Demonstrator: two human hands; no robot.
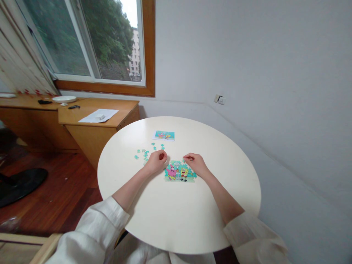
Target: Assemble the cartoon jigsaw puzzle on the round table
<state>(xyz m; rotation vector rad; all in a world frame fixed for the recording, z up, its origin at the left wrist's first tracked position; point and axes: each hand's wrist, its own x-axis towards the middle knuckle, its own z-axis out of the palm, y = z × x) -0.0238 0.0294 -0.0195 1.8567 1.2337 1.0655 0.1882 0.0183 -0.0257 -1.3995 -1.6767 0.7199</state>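
Observation:
A partly assembled jigsaw puzzle (177,175) lies flat on the round table, showing a pink, a grey-green and a yellow cartoon figure on teal. My left hand (157,161) is just off its upper left corner, fingers curled together; whatever they hold, if anything, is hidden. Over the puzzle's upper right edge, my right hand (196,163) pinches thumb and forefinger together, with a small teal puzzle piece at the fingertips. Several loose puzzle pieces (136,157) are scattered beyond and left of my left hand. Farther back lies a picture card (164,135) with the same figures.
The round white table (176,212) stands close to a pale wall (247,55) with a socket (220,99). At the left, a wooden desk (126,110) under the window carries a paper sheet (93,116) and a white plate (64,99).

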